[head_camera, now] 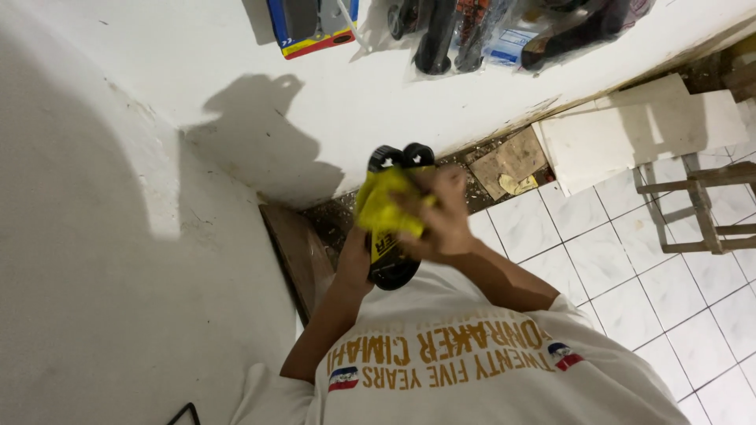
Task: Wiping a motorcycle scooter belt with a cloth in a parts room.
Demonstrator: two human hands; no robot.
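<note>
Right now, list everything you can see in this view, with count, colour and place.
Black looped part: one, black with a yellow label, held in front of the chest.
Yellow cloth: one, yellow, pressed over the black looped part.
Packaged goods: several, mostly black in clear bags, hanging on the wall at top.
Boxed item: one, blue, red and yellow, on the wall at top.
Wooden stool: one, pale wood, on the tiled floor at right.
White boards: a few, against the wall base.
Left hand: grips the part from below.
Right hand: holds the cloth.
</note>
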